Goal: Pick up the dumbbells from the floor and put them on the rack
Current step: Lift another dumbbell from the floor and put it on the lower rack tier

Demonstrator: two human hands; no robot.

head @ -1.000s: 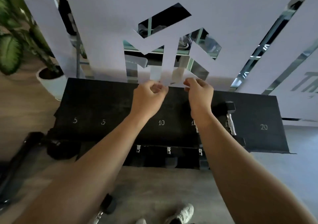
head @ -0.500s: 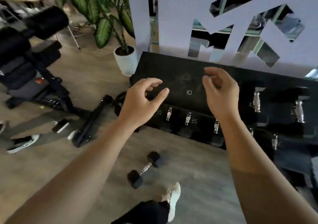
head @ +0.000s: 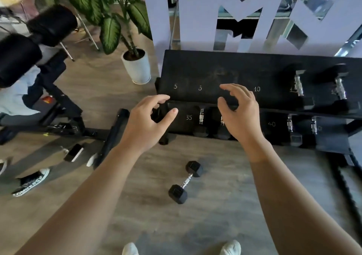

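A small black hex dumbbell with a chrome handle lies on the wooden floor in front of me, between my arms. The black rack stands beyond it, its top shelf marked 5, 5, 10 and bare on the left. Two dumbbells rest on the top shelf's right side, and heavier ones sit on the lower shelf marked 35 and 40. My left hand and my right hand hover in front of the rack, above the floor dumbbell, fingers spread, holding nothing.
A white potted plant stands left of the rack. A black workout bench and a long black bar lie on the left floor. A sneaker shows at the far left; my own white shoes are at the bottom.
My view swung down and left from the rack top, bringing the floor dumbbell into sight. Both hands left the rack's back edge, opened, and dropped lower in front of the rack.
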